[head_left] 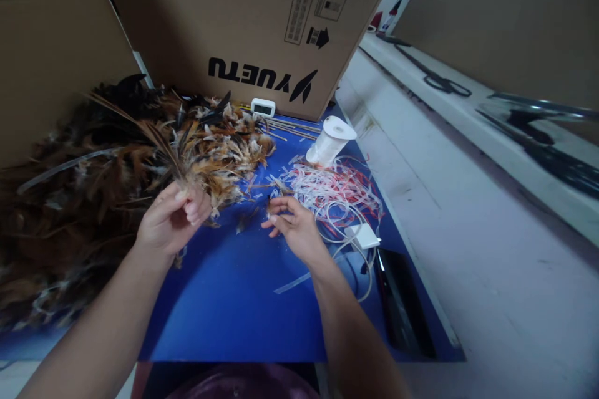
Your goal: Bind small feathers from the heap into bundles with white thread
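Note:
My left hand (175, 215) is closed around the base of a bunch of long brown feathers (154, 134), whose tips point up and to the left. A big heap of brown, black and pale feathers (116, 174) lies beside and behind that hand. My right hand (294, 224) is held over the blue tabletop (238, 305), its fingers curled toward the thumb. At its fingertips is a small brown feather (270, 206), partly hidden. Just beyond the right hand lies a tangle of white and red strips (337, 190).
A white spool (331, 139) stands behind the strips, near thin sticks (294, 128) and a small white digital display (262, 107). To the right are a white adapter with a cable (362, 236) and a dark phone-like slab (405, 302). A tall cardboard box (243, 19) closes off the back. Scissors (444, 84) lie on the ledge.

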{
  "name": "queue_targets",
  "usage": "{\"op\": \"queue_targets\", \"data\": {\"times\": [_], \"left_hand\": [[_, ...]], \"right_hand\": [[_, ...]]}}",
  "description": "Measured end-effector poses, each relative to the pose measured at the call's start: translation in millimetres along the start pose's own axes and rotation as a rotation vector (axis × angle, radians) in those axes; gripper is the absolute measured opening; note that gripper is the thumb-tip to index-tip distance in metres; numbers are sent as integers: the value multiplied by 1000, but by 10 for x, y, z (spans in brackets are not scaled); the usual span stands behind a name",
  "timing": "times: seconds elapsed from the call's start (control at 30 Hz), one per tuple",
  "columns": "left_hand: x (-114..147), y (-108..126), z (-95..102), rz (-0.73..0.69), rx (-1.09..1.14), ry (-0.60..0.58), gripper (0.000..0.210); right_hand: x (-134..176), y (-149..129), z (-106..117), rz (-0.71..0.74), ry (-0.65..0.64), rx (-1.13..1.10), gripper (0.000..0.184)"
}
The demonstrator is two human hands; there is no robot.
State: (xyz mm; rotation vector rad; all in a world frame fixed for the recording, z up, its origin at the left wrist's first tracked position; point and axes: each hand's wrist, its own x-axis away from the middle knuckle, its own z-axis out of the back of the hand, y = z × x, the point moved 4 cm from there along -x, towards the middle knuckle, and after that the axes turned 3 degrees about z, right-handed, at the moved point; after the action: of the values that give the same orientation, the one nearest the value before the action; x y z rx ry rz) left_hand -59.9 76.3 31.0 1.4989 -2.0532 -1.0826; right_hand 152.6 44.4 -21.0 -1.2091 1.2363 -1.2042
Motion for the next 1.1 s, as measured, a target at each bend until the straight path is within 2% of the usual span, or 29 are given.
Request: {"op": "queue_targets", "data": {"times": [0.27, 0.37, 0.57, 0.87, 1.1], "left_hand": [[8, -50, 49, 20, -26, 7, 23], [9, -72, 41, 32, -40, -5, 22], [3, -111, 7, 42, -63, 5, 23], [27, -156, 23, 67, -42, 3, 28], [12, -154, 6, 65, -59, -6, 27]], "right_hand": [[41, -108, -1, -20, -52, -59, 25], [39, -135, 36, -27, -6, -70, 24], [25, -215, 120, 49, 95, -43, 26], [50, -243, 65, -2, 87, -138, 28], [32, -212, 95, 31, 94, -67, 25]]}}
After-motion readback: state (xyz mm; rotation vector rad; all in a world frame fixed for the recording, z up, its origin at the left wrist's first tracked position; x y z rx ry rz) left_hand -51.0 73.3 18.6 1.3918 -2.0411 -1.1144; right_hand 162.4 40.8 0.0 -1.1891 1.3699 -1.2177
